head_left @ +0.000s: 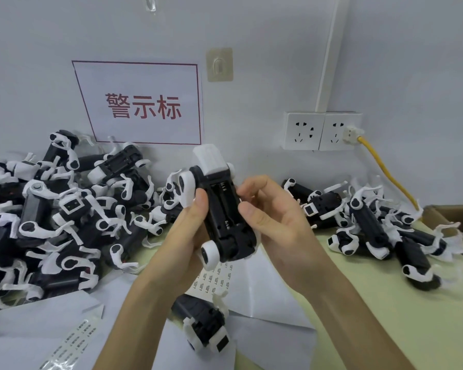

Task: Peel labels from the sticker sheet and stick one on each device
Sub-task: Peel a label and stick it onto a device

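Two hands meet at frame centre on one robot dog (222, 209), turned belly-up, open battery bay facing the camera, white head toward the wall. The left hand (187, 236) wraps it from the left, thumb laid along the bay's left edge, fingers curled behind. The right hand (275, 225) grips the right edge, thumb and forefinger tips on the bay rim; whether a label sits under them, cannot tell. The dog is held clear of the desk.

The sticker sheet (215, 279) lies flat directly below the held dog, rows of small printed labels showing between the two wrists. A second label strip (72, 340) lies at lower left on white paper (267, 297).

The left heap (51, 209) of robot dogs fills the left third, piled back to the wall and spilling onto the paper's edge. The right heap (372, 225) is smaller, at mid right, its outer dogs just beside a cardboard box (457, 217) at the right frame edge. A loose robot dog (206, 327) lies at bottom centre between the forearms, near the sheet's lower edge.

Open room: bare pale-green desk (385, 311) at lower right, between right forearm and right heap.

Wall: red-lettered sign (142, 102) upper left, twin sockets (321, 130) right of centre, yellow cable (385, 172) plugged in, running down toward the box.
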### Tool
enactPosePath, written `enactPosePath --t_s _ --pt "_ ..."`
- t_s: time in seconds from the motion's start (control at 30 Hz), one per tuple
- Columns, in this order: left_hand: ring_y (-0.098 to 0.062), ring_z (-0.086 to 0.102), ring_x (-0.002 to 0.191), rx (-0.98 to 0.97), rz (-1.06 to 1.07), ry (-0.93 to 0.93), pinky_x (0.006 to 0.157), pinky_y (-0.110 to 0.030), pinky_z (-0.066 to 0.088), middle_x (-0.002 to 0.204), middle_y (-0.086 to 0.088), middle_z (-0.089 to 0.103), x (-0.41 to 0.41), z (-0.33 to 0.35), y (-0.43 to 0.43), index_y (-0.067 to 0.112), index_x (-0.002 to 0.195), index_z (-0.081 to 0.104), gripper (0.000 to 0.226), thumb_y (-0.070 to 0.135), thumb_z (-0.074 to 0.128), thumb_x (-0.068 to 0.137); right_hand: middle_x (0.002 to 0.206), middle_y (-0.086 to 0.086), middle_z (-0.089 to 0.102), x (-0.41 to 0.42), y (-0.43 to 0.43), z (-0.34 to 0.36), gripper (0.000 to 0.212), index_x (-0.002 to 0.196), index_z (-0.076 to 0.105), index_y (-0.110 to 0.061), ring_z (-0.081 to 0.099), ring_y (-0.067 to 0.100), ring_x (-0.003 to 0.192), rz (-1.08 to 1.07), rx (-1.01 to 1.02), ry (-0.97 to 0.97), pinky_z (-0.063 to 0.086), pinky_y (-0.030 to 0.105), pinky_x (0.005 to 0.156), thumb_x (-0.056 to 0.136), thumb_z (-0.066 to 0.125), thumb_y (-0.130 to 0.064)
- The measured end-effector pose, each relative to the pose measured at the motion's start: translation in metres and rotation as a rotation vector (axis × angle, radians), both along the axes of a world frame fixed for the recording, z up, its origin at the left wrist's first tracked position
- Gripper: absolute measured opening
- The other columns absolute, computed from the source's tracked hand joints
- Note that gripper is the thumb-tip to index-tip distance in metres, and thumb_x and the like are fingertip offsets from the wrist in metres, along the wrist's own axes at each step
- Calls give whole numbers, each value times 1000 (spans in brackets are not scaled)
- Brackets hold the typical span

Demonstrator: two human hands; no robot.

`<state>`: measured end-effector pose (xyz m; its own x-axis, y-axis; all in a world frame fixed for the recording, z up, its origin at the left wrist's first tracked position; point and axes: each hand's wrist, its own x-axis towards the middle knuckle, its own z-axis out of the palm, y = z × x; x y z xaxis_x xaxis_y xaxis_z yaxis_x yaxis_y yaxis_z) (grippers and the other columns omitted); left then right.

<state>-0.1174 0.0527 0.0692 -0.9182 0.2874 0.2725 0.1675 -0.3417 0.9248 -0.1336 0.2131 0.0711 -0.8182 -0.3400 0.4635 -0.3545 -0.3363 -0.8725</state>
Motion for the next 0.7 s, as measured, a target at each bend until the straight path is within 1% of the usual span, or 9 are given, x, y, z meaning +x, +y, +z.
enactPosePath --t_s 0.1,0.17,0.2,0.27,0.33,0.4,0.5,0.6,0.7 --pt "-23 68 119 77 58 -47 85 -32 59 126 -7 72 -2 -1 1 29 116 77 63 76 66 75 98 11 51 -1 3 0 20 107 70 -25 53 17 96 23 29 38 48 29 87 88 67 -17" --pt "-27 68 118 121 100 -72 86 -32 59 120 -9 73 -3 0 4 23 115 77 64 72 58 77 107 23 54 -2 4 0 28 114 69 -23 56 22 101 12 58 65 52 34 91 86 69 -24" --pt "-29 69 117 142 118 -81 88 -34 59 118 -12 73 -3 1 6 20 115 76 66 70 56 78 114 25 57 -2 3 -1 30 115 69 -25 57 27 105 -7 68 70 52 38 93 85 70 -27" --pt "-33 68 119 157 178 -84 93 -40 59 121 -17 72 -2 3 11 15 121 72 70 68 57 78 122 11 67 -1 1 -1 30 114 71 -28 59 33 114 -58 60 57 55 40 95 83 71 -31" --pt "-33 69 117 149 242 -60 94 -40 59 122 -17 72 -1 5 16 15 124 70 67 65 58 81 125 3 69 0 0 -1 34 114 71 -27 62 28 116 -107 68 51 55 41 96 80 75 -31" --pt "-29 70 115 155 307 -40 94 -39 59 121 -14 74 -1 6 20 17 119 73 59 63 60 85 130 -2 66 1 -1 -2 43 121 67 -29 61 19 122 -179 163 105 50 46 104 80 79 -27" --pt "-23 71 115 188 381 -27 96 -41 58 123 -6 74 -2 4 21 21 125 68 58 62 59 85 139 -14 56 2 -7 -5 64 137 56 -40 55 9 129 -194 325 154 49 38 106 80 81 -28" --pt "-19 68 119 169 348 2 99 -40 56 129 2 71 -7 4 15 25 133 62 63 64 50 85 134 -11 63 1 -9 -6 61 136 58 -37 63 14 121 -250 292 147 53 40 101 81 82 -27" --pt "-12 63 127 -72 278 -9 107 -47 42 133 6 69 -13 5 2 30 134 64 60 65 38 92 119 -9 71 -2 -1 -3 49 126 65 -33 68 18 112 -357 215 163 55 42 98 80 82 -27"
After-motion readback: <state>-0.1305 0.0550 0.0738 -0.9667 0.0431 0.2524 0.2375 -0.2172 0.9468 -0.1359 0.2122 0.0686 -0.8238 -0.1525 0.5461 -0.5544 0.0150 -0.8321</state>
